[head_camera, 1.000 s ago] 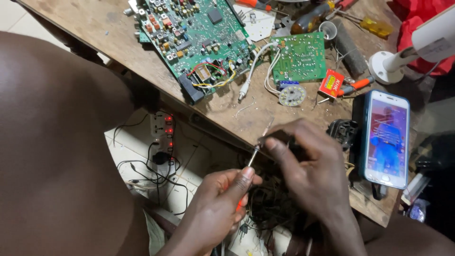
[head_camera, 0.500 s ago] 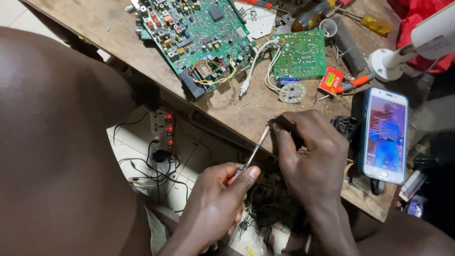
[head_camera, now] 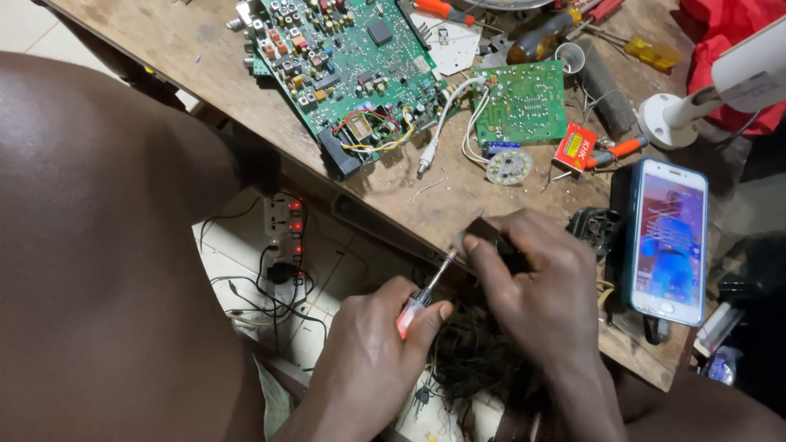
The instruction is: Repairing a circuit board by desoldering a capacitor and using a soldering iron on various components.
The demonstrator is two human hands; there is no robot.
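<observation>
a phone (head_camera: pixel 670 240) and green circuit boards (head_camera: pixel 352 65) are spread on the counter (head_camera: pixel 164 49); a small red-handled screwdriver (head_camera: pixel 424 290) is grasped in the left hand (head_camera: pixel 372 360), a dark part (head_camera: pixel 499 244) clenched in the right hand (head_camera: pixel 536 286).

At twelve o'clock on my wooden workbench (head_camera: pixel 164 57) lies a large green circuit board (head_camera: pixel 348 61). At one o'clock is a smaller green board (head_camera: pixel 524 100); at three o'clock a smartphone (head_camera: pixel 671 239); at nine o'clock a power strip (head_camera: pixel 286 237).
</observation>
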